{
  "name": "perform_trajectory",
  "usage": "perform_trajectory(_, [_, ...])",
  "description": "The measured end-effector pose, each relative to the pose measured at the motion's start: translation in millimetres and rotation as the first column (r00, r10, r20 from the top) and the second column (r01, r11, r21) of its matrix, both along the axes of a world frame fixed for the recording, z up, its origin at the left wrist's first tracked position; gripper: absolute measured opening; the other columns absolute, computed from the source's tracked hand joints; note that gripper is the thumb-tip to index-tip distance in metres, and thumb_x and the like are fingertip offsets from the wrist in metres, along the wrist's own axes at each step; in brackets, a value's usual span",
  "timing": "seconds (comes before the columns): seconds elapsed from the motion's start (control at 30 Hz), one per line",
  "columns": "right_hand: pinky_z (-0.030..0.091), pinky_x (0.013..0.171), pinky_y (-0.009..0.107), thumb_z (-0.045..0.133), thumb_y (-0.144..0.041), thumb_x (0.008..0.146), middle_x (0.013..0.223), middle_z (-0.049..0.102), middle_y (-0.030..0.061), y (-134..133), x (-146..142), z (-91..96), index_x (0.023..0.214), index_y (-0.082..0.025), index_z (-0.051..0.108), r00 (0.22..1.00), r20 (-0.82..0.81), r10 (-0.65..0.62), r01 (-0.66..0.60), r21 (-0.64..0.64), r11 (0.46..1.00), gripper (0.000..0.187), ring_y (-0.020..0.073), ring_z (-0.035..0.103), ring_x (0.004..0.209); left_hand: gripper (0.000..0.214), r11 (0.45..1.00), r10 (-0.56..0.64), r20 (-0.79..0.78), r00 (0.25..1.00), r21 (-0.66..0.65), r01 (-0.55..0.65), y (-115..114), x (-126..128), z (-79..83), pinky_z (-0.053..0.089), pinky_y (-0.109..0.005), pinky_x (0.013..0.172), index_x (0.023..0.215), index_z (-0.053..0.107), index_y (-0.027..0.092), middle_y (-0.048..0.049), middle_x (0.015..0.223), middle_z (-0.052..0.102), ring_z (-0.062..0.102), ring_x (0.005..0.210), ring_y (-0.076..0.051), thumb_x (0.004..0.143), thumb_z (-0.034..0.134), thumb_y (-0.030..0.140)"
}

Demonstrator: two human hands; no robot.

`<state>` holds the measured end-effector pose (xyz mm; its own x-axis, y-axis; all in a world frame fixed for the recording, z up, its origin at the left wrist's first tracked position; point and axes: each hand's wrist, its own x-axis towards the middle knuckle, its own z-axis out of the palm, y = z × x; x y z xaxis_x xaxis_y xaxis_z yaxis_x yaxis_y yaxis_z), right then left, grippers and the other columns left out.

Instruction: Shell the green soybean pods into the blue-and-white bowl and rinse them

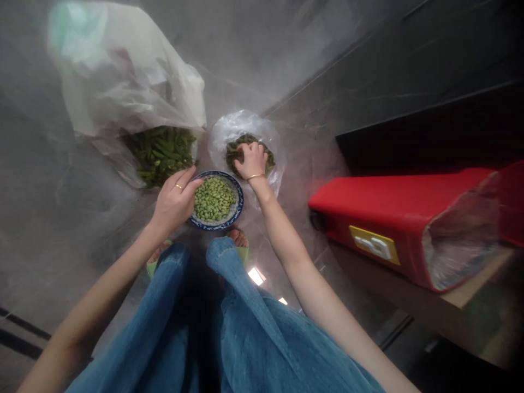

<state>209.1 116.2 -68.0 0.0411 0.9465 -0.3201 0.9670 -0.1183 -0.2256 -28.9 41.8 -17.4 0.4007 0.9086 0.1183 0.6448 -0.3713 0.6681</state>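
My left hand (174, 199) is at the left rim of a blue-and-white plate (240, 203), fingers outstretched and thumb apart over the edge, with nothing visible in it. Shelled green beans (215, 199) fill the plate. Just beyond that hand, green bean pods (164, 153) lie in the mouth of a large whitish plastic bag (135, 87). My right hand (252, 160) is over a small clear plastic bag (241, 121), its fingers apart and pointing down among dark green pods or husks (248, 141). Its fingertips are partly hidden.
A red bin (401, 202) with a yellow label and a plastic liner lies at the right, its opening facing right. Below the plate are my feet in green slippers (242, 254). The grey tiled floor (245, 49) meets a dark wall (429, 82) at upper right.
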Motion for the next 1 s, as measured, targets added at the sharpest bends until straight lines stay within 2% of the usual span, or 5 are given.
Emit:
perform_trajectory(0.37, [0.034, 0.098, 0.046, 0.054, -0.031, 0.089, 0.108, 0.067, 0.0118, -25, -6, -1.3, 0.103, -0.017, 0.068, 0.955, -0.233, -0.182, 0.200, 0.052, 0.978, 0.024, 0.0267, 0.052, 0.109, 0.029, 0.993, -0.076, -0.014, 0.997, 0.093, 0.077, -3, 3, -5.3, 0.050, -0.046, 0.095, 0.109, 0.062, 0.019, -0.0114, 0.118, 0.067, 0.060, 0.111, -0.026, 0.087, 0.044, 0.014])
perform_trajectory(0.53, [0.048, 0.082, 0.032, 0.059, -0.042, 0.084, 0.097, 0.072, 0.0079, -51, -7, 29.3, 0.106, -0.017, 0.067, 0.440, -0.817, -0.373, 0.329, -0.240, 0.913, 0.035, 0.0165, 0.062, 0.087, 0.025, 0.994, 0.015, 0.076, 0.997, 0.103, -0.023, -4, 8, 10.0, 0.054, -0.036, 0.087, 0.112, 0.060, 0.019, -0.0072, 0.100, 0.071, 0.065, 0.097, -0.020, 0.092, 0.046, 0.017])
perform_trajectory(0.67, [0.046, 0.067, 0.024, 0.073, -0.051, 0.068, 0.081, 0.072, 0.0019, -77, -18, 56.8, 0.100, -0.019, 0.072, 0.093, -0.847, -0.524, 0.144, -0.509, 0.849, 0.045, 0.0103, 0.059, 0.069, 0.026, 0.993, 0.012, 0.148, 0.989, 0.112, -0.029, -2, 15, 27.6, 0.054, -0.034, 0.091, 0.117, 0.058, 0.019, -0.0067, 0.110, 0.069, 0.064, 0.102, -0.018, 0.092, 0.051, 0.019])
perform_trajectory(0.87, [0.044, 0.061, 0.023, 0.079, -0.050, 0.061, 0.073, 0.069, 0.0000, -92, -38, 70.3, 0.084, -0.019, 0.074, 0.052, -0.828, -0.559, 0.061, -0.556, 0.829, 0.039, 0.0098, 0.056, 0.065, 0.022, 0.967, -0.179, 0.110, 0.978, 0.202, 0.154, -2, 12, 32.8, 0.056, -0.029, 0.081, 0.112, 0.062, 0.021, -0.0038, 0.100, 0.072, 0.068, 0.091, -0.016, 0.092, 0.055, 0.019])
perform_trajectory(1.0, [0.041, 0.056, 0.023, 0.066, -0.065, 0.069, 0.069, 0.067, 0.0011, -94, -48, 67.6, 0.081, -0.016, 0.071, 0.071, -0.846, -0.529, 0.071, -0.525, 0.848, 0.050, 0.0088, 0.051, 0.059, 0.019, 0.999, -0.019, 0.165, 0.986, 0.028, 0.015, -7, 11, 33.5, 0.056, -0.024, 0.080, 0.110, 0.059, 0.018, -0.0030, 0.096, 0.073, 0.070, 0.086, -0.013, 0.091, 0.057, 0.020])
